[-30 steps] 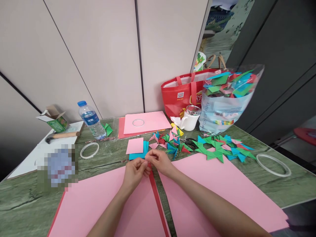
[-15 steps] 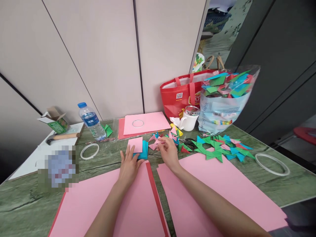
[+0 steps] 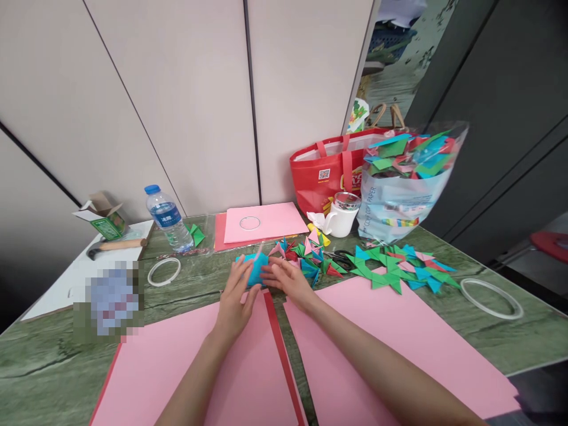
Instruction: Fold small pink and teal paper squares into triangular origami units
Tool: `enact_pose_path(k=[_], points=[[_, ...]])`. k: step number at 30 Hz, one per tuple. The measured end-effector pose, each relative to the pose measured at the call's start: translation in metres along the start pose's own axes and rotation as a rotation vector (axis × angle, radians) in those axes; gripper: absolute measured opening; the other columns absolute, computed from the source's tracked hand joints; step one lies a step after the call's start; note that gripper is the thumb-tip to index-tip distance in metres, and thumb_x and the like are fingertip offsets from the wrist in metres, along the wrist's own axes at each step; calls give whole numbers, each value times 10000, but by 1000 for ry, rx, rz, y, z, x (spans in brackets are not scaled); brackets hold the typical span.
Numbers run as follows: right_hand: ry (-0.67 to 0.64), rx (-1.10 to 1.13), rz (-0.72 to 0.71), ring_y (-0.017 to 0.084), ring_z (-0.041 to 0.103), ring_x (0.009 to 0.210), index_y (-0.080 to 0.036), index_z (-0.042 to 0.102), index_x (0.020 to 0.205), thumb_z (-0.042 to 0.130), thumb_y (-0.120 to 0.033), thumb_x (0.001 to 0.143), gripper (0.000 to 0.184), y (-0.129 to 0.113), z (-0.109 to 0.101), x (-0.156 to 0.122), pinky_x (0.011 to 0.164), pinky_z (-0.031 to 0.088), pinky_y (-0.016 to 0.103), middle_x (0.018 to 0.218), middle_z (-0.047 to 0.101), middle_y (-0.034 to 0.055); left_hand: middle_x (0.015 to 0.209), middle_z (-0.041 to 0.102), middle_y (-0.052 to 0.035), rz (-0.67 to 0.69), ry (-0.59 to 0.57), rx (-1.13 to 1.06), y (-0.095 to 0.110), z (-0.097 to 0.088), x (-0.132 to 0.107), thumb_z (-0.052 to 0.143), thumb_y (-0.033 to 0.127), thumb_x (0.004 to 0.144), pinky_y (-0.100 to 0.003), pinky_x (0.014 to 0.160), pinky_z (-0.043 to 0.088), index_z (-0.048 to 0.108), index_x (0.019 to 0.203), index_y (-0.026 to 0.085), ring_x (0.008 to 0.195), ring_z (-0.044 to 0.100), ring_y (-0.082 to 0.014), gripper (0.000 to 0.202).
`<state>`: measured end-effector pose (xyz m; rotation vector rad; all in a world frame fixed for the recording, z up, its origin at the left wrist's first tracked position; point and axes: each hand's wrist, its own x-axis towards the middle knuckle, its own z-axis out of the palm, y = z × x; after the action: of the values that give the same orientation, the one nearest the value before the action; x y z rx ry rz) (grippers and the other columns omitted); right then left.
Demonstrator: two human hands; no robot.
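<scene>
Both my hands meet over a small stack of square paper sheets [image 3: 256, 267], blue on top with a pink edge showing. My left hand [image 3: 237, 299] grips its left side with fingers curled under it. My right hand [image 3: 287, 279] holds its right side, fingers pressed on the blue sheet. The stack is lifted slightly off the green table [image 3: 190, 284], just beyond two large pink sheets [image 3: 213, 361] [image 3: 390, 331]. A heap of folded paper pieces [image 3: 310, 254] in pink, blue, green and red lies right behind my right hand.
More folded green and blue pieces [image 3: 399, 269] lie to the right. A white mug [image 3: 341, 220], red bag [image 3: 331, 171] and clear bag of folded paper [image 3: 406, 177] stand behind. A water bottle [image 3: 166, 218], tape rings [image 3: 163, 272] [image 3: 490, 297], hammer [image 3: 118, 245] and small box [image 3: 104, 218] are around.
My right hand left the heap of folded pieces and came back left. Both hands now hold the small blue and pink squares, which my left hand was pressing flat on the table.
</scene>
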<state>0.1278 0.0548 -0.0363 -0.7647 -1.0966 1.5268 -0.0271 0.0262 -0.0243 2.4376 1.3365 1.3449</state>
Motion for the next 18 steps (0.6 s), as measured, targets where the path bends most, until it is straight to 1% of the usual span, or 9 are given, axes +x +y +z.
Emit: enact_pose_path(k=[2,3,5,7,10,12,14,16,18], points=[[-54,138,26,181,622,848,-188,514,1023,550,-448,756,375,-8,2,-1,802,492,389,987,611,76,1240,515,-86,16,-26,-120,14,-2,0,467,200,828,-441,988,342,454,1226,234,1232,365,-237,400],[-83,166,21,175,619,850,-196,517,997,555,-451,753,355,-11,3,-2,790,499,374,974,609,64,1233,524,-90,9,-66,-171,19,-2,-1,465,192,827,-420,975,365,477,1210,226,1205,404,-230,385],[-113,165,4,164,610,850,-211,516,968,567,-452,743,334,-16,4,-4,753,515,342,948,605,43,1187,561,-91,-23,-99,-225,26,-2,-2,467,199,824,-394,938,408,522,1171,225,1121,492,-219,353],[-95,139,-7,156,603,847,-227,497,995,588,-446,724,360,-17,5,-6,721,527,322,958,597,30,1143,587,-91,-72,-92,-241,28,-1,-3,480,212,815,-383,909,429,548,1145,224,1063,532,-215,337],[-53,86,3,158,606,810,-224,472,1029,617,-425,698,413,-15,6,-7,679,537,320,973,598,31,1052,623,-84,-157,-25,-236,28,-2,-2,515,227,792,-361,861,449,608,1050,217,981,570,-211,274],[-50,29,19,170,613,785,-198,490,993,625,-402,691,389,-12,7,-7,661,537,324,936,614,42,950,644,-69,-239,34,-255,28,-3,-1,548,246,770,-339,819,461,647,913,206,899,595,-199,178],[-52,-11,16,182,617,792,-184,503,959,635,-371,685,358,-10,8,-7,670,531,328,898,628,47,858,642,-51,-350,99,-303,28,-5,0,579,278,746,-322,777,471,633,823,196,822,602,-185,125],[-34,-6,-16,183,614,826,-189,490,981,660,-324,664,384,-10,9,-8,714,518,328,898,631,44,837,625,-42,-468,171,-363,28,-5,1,595,311,732,-317,758,474,595,850,192,799,595,-177,168],[4,8,-58,179,608,854,-198,457,1032,695,-275,625,477,-10,9,-8,754,503,328,925,624,45,900,604,-49,-566,210,-443,27,-5,2,581,338,739,-320,748,480,541,967,195,820,593,-175,273]])
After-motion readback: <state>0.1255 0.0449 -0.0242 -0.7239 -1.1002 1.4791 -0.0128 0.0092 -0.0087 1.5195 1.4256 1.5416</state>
